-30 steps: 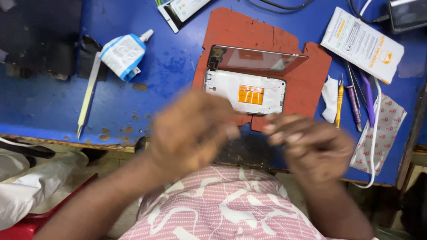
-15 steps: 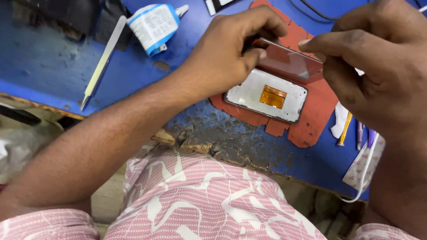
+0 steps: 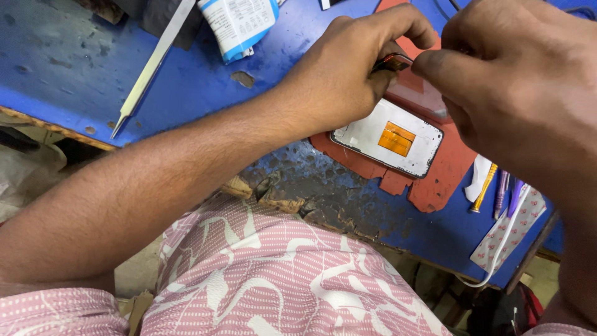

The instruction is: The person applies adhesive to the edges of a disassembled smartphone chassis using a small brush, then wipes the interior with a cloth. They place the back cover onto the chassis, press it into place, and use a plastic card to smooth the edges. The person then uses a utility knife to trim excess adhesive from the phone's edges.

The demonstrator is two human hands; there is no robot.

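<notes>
Head view: left hand (image 3: 339, 81) and right hand (image 3: 516, 81) both pinch the phone screen (image 3: 392, 62), already lifted clear of the phone body (image 3: 388, 142) on the counter (image 3: 68, 68).

1. Open blue bench top (image 3: 74, 68) at far left, bare apart from chips in the paint; widest free patch.
2. Tweezers (image 3: 149, 68) lying diagonally across that patch, tip toward the front edge; splits it in two.
3. White-and-blue bottle (image 3: 239, 25) on its side at top centre, blocks the route between tweezers and red mat (image 3: 435, 180).
4. Left hand (image 3: 345, 78) and right hand (image 3: 516, 93) close together over the mat's upper half, pinching a thin panel (image 3: 392, 62); no gap to pass between.
5. Phone frame (image 3: 388, 137) flat on the mat just below the hands, uncovered from above.
6. Right edge crowded: pens and small tools (image 3: 497, 190), white cable (image 3: 507, 239).
7. Front edge worn, rough (image 3: 298, 180); forearm crosses it at left.
</notes>
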